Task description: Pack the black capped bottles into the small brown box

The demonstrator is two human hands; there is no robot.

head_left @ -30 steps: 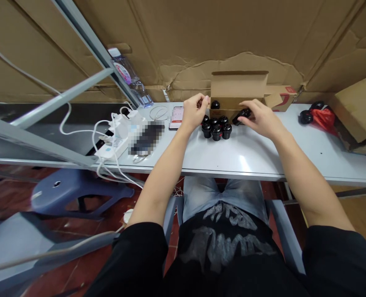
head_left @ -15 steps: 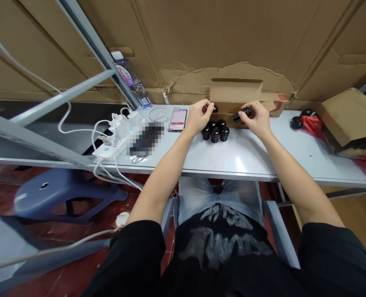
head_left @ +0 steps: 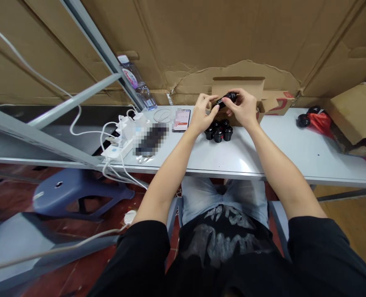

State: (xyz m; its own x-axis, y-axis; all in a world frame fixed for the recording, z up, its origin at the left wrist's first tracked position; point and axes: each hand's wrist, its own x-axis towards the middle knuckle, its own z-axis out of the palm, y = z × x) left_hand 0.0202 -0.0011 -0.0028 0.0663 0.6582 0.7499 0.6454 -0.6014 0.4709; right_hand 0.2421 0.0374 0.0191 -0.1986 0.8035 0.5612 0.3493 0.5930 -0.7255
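Note:
My right hand (head_left: 244,107) grips a glossy black cylindrical part (head_left: 230,97) with a wider ridged head, tilted with its narrow end to the lower left. My left hand (head_left: 202,113) has its thumb and fingers closed around that narrow end. Whether a smaller piece is also between the left fingers is hidden. Just below the hands, several similar black parts (head_left: 218,133) stand upright in a tight cluster on the white table (head_left: 201,159). Behind the hands, an open cardboard box (head_left: 238,83) has its flap raised; the hands cover most of its inside.
Left of the hands lie a phone (head_left: 181,120), a blurred dark object (head_left: 152,139) and a power strip (head_left: 118,149) with white cables. A water bottle (head_left: 138,84) leans by the metal frame. To the right are a red bag (head_left: 319,123), black round parts (head_left: 303,120) and another carton (head_left: 356,111).
My right hand has moved left and slightly up with the black part, bringing it to my left hand. The left fingers have opened out from a pinch and now meet the part's end.

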